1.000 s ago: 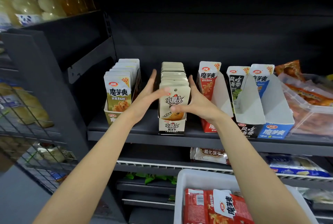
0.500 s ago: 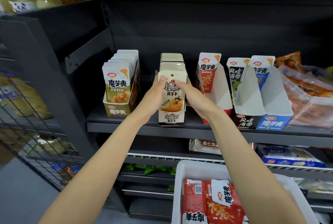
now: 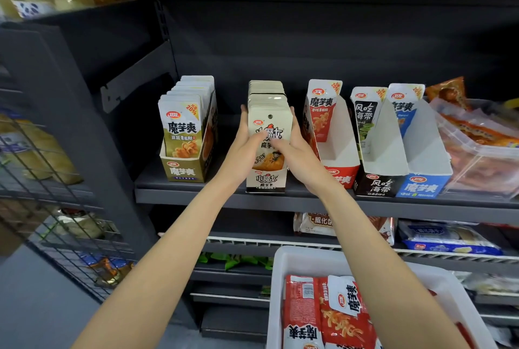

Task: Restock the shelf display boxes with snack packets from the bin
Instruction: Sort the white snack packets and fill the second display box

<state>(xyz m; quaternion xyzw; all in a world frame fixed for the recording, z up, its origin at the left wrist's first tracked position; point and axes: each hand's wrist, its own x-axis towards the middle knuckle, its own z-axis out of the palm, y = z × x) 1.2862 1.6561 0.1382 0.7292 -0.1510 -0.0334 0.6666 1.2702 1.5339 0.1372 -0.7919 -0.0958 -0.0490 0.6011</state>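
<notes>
Head view: my left hand [image 3: 243, 149] and right hand [image 3: 292, 149] clasp the cream packets [image 3: 268, 135] in their box [image 3: 266, 181] at 12 o'clock; light, soft, slippery, best squeezed by the side edges

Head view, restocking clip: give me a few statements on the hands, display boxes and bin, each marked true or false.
1. Both hands, left hand and right hand, grip the cream packets. True.
2. The red display box is packed full. False: it looks nearly empty.
3. The white bin holds red packets. True.
4. The olive display box stands right of the cream one. False: it stands left.
</notes>
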